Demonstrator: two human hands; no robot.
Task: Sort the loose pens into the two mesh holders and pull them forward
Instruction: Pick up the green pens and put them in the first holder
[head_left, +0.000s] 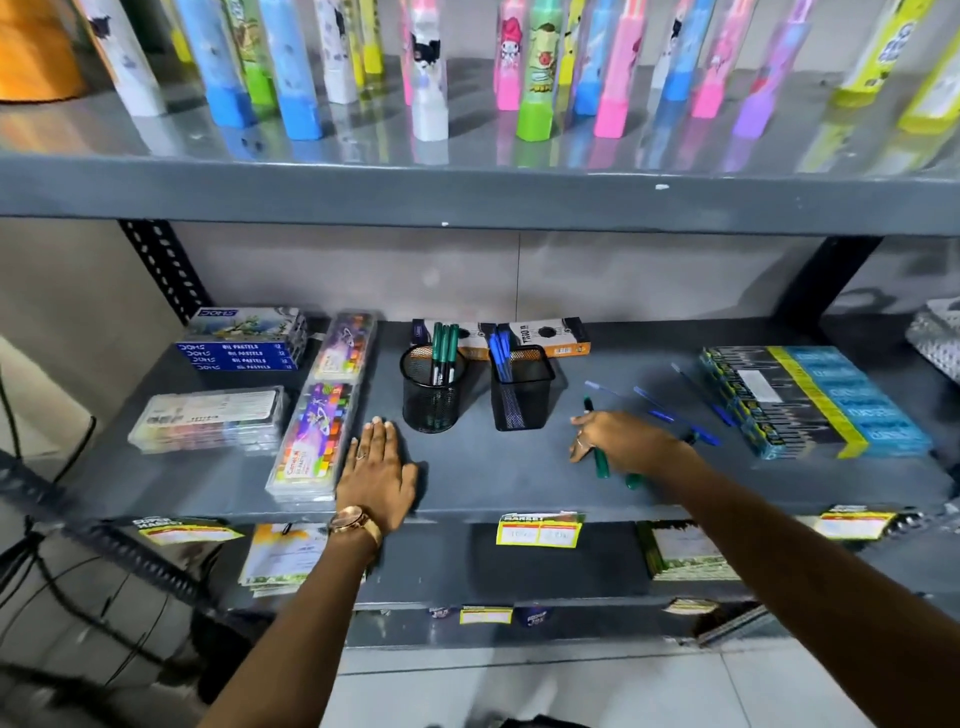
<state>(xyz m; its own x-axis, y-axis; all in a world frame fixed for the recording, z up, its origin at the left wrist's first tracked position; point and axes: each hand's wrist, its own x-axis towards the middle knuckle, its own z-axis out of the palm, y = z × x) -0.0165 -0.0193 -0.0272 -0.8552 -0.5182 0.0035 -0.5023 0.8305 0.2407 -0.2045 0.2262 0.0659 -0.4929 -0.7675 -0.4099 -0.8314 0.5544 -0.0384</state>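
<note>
Left hand (375, 470) lies flat, fingers spread, on the grey shelf (483, 483) at lower centre, beside the round mesh holder (432, 391). Right hand (621, 439) grasps green pens (600, 457); blue pens (675, 410) lie loose right of the square mesh holder (521, 391)

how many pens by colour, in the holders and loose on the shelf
Green pens in the round holder: 3
Blue pens in the square holder: about 3, bunched together, so the count is unsure
Green pens under the right hand: 2
Blue pens loose on the shelf: about 4, some blurred

Total: about 12 pens. The left hand lies flat on the shelf, empty.
</note>
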